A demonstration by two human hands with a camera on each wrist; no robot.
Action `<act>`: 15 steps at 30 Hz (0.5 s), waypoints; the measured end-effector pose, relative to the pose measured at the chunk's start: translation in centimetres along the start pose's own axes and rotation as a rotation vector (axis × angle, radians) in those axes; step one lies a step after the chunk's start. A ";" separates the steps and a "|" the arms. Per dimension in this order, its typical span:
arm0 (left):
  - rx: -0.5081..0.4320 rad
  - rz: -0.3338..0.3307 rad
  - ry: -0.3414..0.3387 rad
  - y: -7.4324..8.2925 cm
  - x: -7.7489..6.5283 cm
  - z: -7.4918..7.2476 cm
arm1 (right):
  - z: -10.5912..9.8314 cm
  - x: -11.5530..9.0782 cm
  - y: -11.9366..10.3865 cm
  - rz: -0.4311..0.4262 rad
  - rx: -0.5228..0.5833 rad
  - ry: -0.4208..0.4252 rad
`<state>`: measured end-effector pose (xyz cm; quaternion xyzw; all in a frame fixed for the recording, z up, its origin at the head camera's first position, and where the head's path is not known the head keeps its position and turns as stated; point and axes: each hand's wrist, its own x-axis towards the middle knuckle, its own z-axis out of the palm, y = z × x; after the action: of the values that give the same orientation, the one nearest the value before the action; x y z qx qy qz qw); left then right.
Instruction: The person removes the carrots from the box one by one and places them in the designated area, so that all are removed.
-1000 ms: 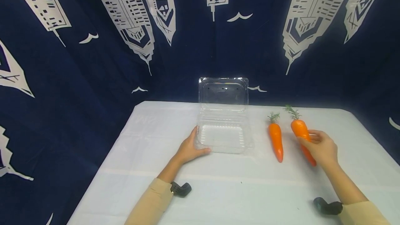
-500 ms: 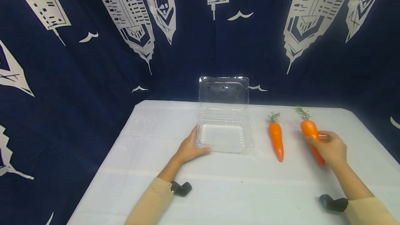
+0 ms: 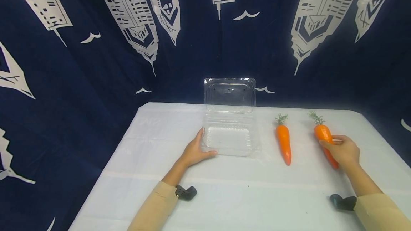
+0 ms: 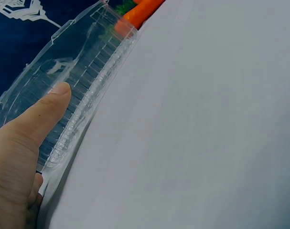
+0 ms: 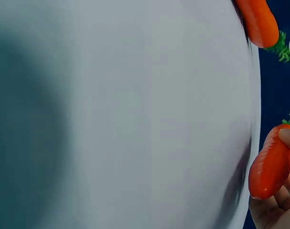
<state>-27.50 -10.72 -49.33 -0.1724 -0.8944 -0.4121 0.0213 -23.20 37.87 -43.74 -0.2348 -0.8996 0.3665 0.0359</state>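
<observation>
A clear plastic clamshell container (image 3: 228, 139) stands on the table with its lid raised toward the back. My left hand (image 3: 193, 153) grips its near left corner, thumb along the front and fingers around the left side. In the left wrist view the thumb (image 4: 51, 107) presses against the see-through wall. On the right, my right hand (image 3: 348, 151) holds an orange carrot (image 3: 322, 133) with a green leafy top, thumb on one side and fingers on the other. Its blunt tip (image 5: 264, 183) points toward the right wrist camera. A second carrot (image 3: 284, 142) lies between container and right hand.
The white-covered table (image 3: 244, 195) reaches from the near edge of the view to a dark blue curtain (image 3: 192, 56) with white building prints. Dark wrist cameras (image 3: 186, 193) sit on both forearms.
My right hand has moved to the right with its carrot, widening the gap to the other carrot. My left hand and the container have stayed put.
</observation>
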 end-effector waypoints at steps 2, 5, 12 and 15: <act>-0.005 -0.003 -0.002 0.0 0.0 0.0 | 0.1 0.2 0.1 0.002 0.008 -0.004; -0.010 -0.008 -0.007 0.0 -0.1 0.0 | 0.3 0.4 0.3 0.007 0.014 -0.009; -0.009 -0.008 -0.008 0.1 -0.1 0.0 | 0.6 0.4 0.6 0.004 -0.021 -0.001; -0.006 -0.007 -0.003 0.0 0.0 0.0 | 0.7 0.5 0.6 0.007 -0.029 0.000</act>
<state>-27.46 -10.70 -49.31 -0.1699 -0.8939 -0.4145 0.0177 -23.57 38.04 -44.68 -0.2386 -0.9039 0.3537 0.0311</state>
